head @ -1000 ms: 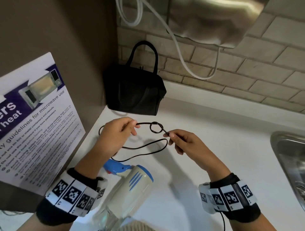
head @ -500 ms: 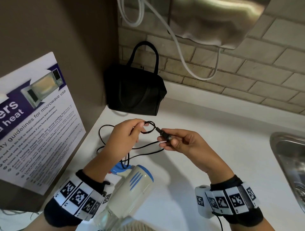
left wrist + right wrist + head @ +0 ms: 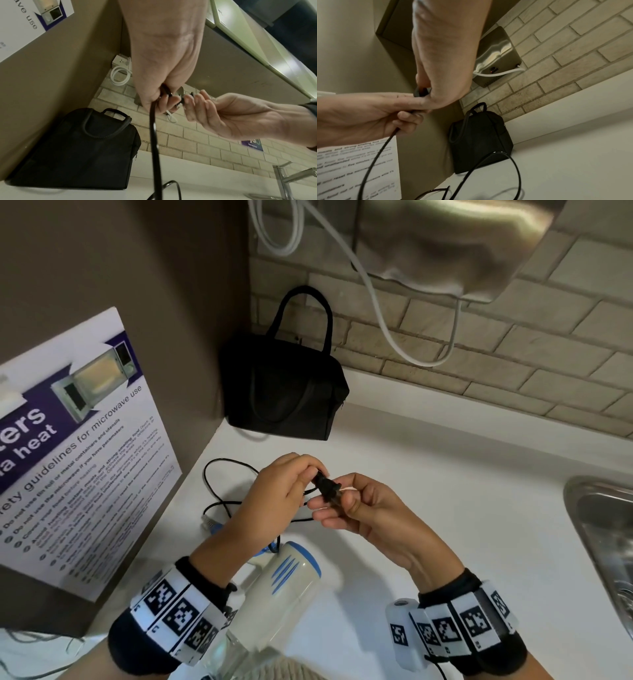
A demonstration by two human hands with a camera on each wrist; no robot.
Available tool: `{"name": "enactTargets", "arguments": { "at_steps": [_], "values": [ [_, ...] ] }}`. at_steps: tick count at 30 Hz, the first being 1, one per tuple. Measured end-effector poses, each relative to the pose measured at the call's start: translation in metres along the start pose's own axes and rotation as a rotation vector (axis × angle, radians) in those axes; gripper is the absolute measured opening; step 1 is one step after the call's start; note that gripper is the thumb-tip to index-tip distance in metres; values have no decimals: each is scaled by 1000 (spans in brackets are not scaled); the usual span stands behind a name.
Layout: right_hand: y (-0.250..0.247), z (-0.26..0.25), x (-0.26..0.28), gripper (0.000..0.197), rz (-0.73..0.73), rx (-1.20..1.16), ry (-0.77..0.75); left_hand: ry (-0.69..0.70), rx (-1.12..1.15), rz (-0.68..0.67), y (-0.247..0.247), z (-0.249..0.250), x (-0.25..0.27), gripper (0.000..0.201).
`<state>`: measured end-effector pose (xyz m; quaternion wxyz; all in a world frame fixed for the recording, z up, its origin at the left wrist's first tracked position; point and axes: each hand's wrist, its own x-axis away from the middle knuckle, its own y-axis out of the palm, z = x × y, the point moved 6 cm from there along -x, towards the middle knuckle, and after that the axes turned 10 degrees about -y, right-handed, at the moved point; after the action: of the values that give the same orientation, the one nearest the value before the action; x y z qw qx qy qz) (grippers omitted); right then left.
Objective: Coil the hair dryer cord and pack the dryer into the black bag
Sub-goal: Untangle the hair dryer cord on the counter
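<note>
A white and blue hair dryer (image 3: pixel 281 594) lies on the white counter (image 3: pixel 445 508), just in front of my wrists. Its black cord (image 3: pixel 219 494) loops loosely on the counter to the left. My left hand (image 3: pixel 308 477) grips the cord (image 3: pixel 154 142) close to its end. My right hand (image 3: pixel 339 505) pinches the black plug (image 3: pixel 327 486) right beside the left fingers, and the two hands touch. The plug (image 3: pixel 421 92) also shows in the right wrist view. The black bag (image 3: pixel 284 392) stands upright in the back left corner, and it looks closed.
A brown cabinet side with a microwave poster (image 3: pixel 78 457) walls off the left. A steel sink (image 3: pixel 599 525) sits at the right, with a tap (image 3: pixel 288 180). A white cable (image 3: pixel 376 302) hangs from a steel wall unit (image 3: pixel 445 244) above the bag.
My hands have come together. The right hand slid along the cord to the plug, and the small loop between the hands has closed up against the left fingers.
</note>
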<state>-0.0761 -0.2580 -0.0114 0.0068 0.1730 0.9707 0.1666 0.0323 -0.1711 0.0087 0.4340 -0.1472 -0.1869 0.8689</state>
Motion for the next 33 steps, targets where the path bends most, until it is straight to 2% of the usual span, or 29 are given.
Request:
{"name": "enactTargets", "arguments": {
  "at_steps": [3,7,10,12,14,16,19,21,25,29,31,33],
  "values": [
    [15,11,-1,37,-58,-49,54,30,28,-46,8,6,1,27],
    [18,14,-4,29,17,-113,20,41,103,-5,4,13,2,31],
    [9,4,-7,29,87,-201,-16,-32,154,71,-5,3,0,32],
    [5,-1,-7,32,100,-221,-28,-93,215,113,-9,-6,0,23],
    [1,-4,-6,34,121,-211,-36,-145,289,168,-14,-14,0,10],
    [-5,-6,-5,32,165,-197,-45,-173,322,198,-16,-20,2,6],
    [-11,-7,-3,20,234,-80,-63,-177,291,221,-15,-24,6,7],
    [-11,-7,-3,22,240,8,-59,-160,216,235,-14,-24,7,14],
    [0,-6,-1,40,176,-103,41,-132,109,178,-9,-21,5,27],
    [16,-2,3,48,102,-161,76,-93,46,94,-1,-17,6,25],
    [26,-2,4,42,73,-120,74,-70,47,77,3,-15,6,22],
    [29,-1,3,27,112,-93,73,-76,58,72,4,-16,6,21]
  ]
}}
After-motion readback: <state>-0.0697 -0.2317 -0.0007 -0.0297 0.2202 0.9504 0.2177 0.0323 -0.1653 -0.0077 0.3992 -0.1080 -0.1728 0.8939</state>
